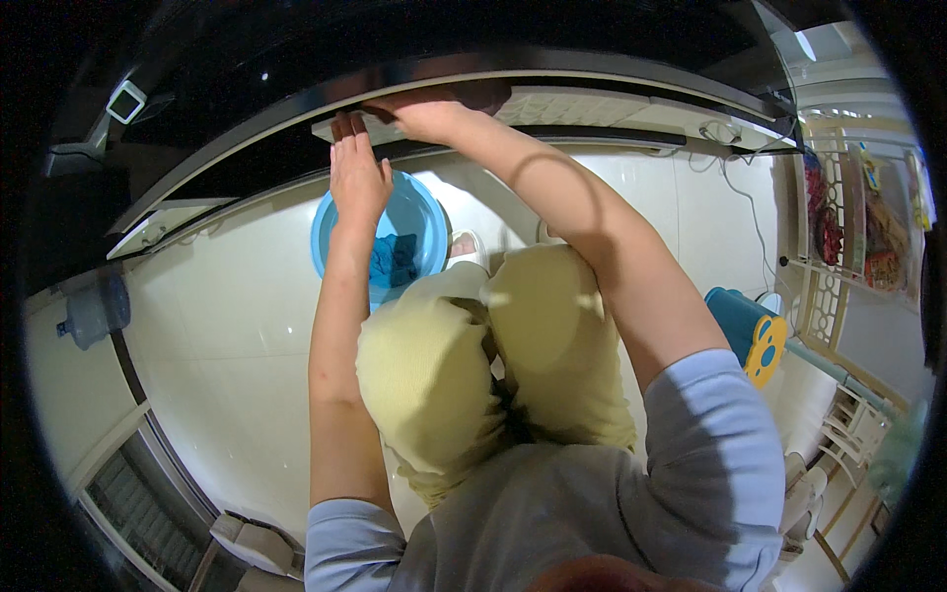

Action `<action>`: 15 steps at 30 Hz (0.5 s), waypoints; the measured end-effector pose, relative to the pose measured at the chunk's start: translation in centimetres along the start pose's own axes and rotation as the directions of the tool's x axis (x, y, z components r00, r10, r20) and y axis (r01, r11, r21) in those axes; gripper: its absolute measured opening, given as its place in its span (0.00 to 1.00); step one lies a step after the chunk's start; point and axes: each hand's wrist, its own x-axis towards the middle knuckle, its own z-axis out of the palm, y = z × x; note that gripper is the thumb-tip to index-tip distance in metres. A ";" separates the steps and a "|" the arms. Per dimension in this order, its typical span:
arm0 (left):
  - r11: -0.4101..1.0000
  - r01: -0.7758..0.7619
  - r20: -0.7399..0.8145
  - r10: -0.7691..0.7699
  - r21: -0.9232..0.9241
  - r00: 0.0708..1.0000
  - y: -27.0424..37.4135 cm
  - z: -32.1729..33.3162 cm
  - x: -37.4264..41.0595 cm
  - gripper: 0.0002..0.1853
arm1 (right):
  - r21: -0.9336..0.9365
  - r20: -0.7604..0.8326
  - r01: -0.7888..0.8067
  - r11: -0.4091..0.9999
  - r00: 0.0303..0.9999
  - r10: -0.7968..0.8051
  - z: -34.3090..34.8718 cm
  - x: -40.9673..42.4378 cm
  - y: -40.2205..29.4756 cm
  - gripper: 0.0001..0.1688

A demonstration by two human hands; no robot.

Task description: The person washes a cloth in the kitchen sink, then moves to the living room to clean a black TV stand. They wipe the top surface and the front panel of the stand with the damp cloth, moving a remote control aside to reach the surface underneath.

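Observation:
A long cabinet with a glossy black top [459, 37] stretches in front of me, with a white textured front panel [570, 106] below the top's edge. My left hand [360, 177] lies against the panel's left part, palm toward it, fingers extended and nothing visible in them. Just right of it, my right hand [422, 112] reaches in under the overhanging edge. Its fingers are in shadow and partly hidden, so any grip is unclear. Below my left hand, a light blue plastic basin [436, 214] stands on the floor, holding a crumpled dark blue cloth [393, 259].
A small white-framed device [126, 102] sits on the cabinet top. Cables [749, 196] hang at the right, near a blue stool with a yellow bear-shaped end [766, 348]. A large water bottle [92, 311] lies at the left. A shoe rack [851, 429] stands lower right.

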 end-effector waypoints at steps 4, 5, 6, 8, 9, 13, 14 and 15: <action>0.999 0.004 0.061 -0.002 -0.035 0.998 -1.4 -0.4 -0.3 0.24 | -0.287 -0.188 -0.112 0.951 0.980 0.059 -2.1 -4.0 3.0 0.28; 0.993 0.065 0.165 -0.048 -0.102 0.985 -1.3 -1.1 0.1 0.27 | -0.330 -0.192 -0.177 0.927 0.974 0.117 -3.1 -5.3 3.6 0.29; 0.978 0.133 0.270 -0.087 -0.158 0.959 -1.5 -2.1 0.4 0.31 | -0.178 -0.061 -0.299 0.937 0.954 0.293 -4.5 -6.3 3.6 0.28; 0.961 0.156 0.260 -0.094 -0.229 0.961 -2.8 -2.6 0.5 0.33 | 0.034 0.144 -0.442 0.897 0.890 0.433 -7.3 -7.8 3.9 0.26; 0.937 0.177 0.287 -0.088 -0.301 0.954 -2.1 -3.3 1.1 0.33 | 0.093 0.196 -0.469 0.879 0.874 0.445 -8.7 -9.3 4.7 0.25; 0.882 0.124 0.227 -0.020 -0.455 0.974 0.5 -10.6 1.9 0.30 | 0.290 -0.011 -0.257 0.922 0.962 0.272 -14.5 -13.9 2.6 0.18; 0.888 0.024 0.101 0.025 -0.460 0.995 0.5 -11.6 2.2 0.28 | 0.277 -0.098 -0.177 0.944 0.973 0.211 -16.2 -13.9 2.1 0.19; 0.887 -0.080 -0.028 0.076 -0.456 0.997 0.8 -13.0 2.5 0.26 | 0.253 -0.182 -0.101 0.962 0.972 0.150 -18.3 -13.7 1.3 0.19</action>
